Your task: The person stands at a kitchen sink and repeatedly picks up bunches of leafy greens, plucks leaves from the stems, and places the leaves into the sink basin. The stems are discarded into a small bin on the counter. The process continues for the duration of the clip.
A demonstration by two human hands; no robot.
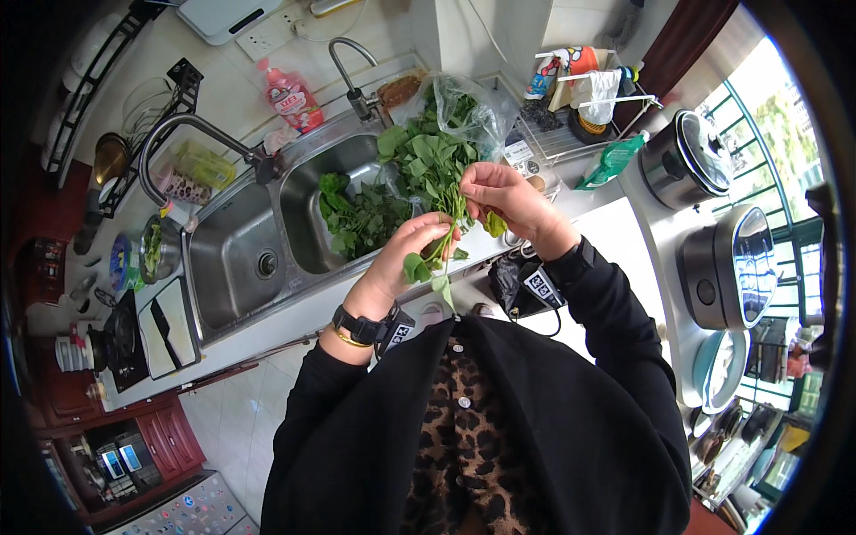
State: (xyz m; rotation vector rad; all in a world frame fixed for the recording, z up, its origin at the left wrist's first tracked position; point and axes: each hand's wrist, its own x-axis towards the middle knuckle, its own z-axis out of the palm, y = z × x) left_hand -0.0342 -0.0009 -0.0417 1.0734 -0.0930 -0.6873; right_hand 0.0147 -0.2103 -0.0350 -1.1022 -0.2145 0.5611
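My left hand [399,253] is closed around thin green stems with a few leaves [417,267] hanging below the fingers. My right hand [513,206] pinches at the same sprigs from the other side. A yellowed leaf [495,225] shows under its fingers; what exactly the fingertips grip is partly hidden. Just beyond both hands, a large bunch of leafy greens [421,157] spills from a clear plastic bag [468,110] on the counter. More loose greens [371,217] lie in the right basin [302,231] of the steel sink.
The left basin [224,261] has a faucet [194,119] arching over it. A steel bowl [160,251] with leaf scraps stands at the left. Behind the sink is a pink pump bottle [292,100]. To the right stand a green pouch [612,162], a cooker [685,160] and another appliance [712,274].
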